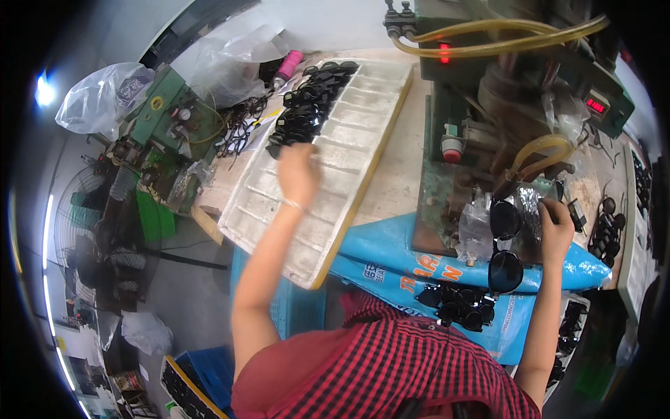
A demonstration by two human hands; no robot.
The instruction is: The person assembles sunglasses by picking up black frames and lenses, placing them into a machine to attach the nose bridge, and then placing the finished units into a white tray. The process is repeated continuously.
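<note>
Reaching across the white tray [342, 167], the left hand [299, 178] is at the near end of a crowded row of dark eyewear [307, 105]; blur hides whether its fingers are apart or closed on a piece. At the green machine [440, 209], the right hand [556, 230] has thumb and fingertips bent close together, just beside a pair of black sunglasses [505, 271]; whether they grip it, I cannot tell. That pair stands one lens above the other at the machine's near edge. Below it, more dark glasses [457, 304] lie on blue plastic sheeting [380, 241], near the pale worktop [401, 167].
</note>
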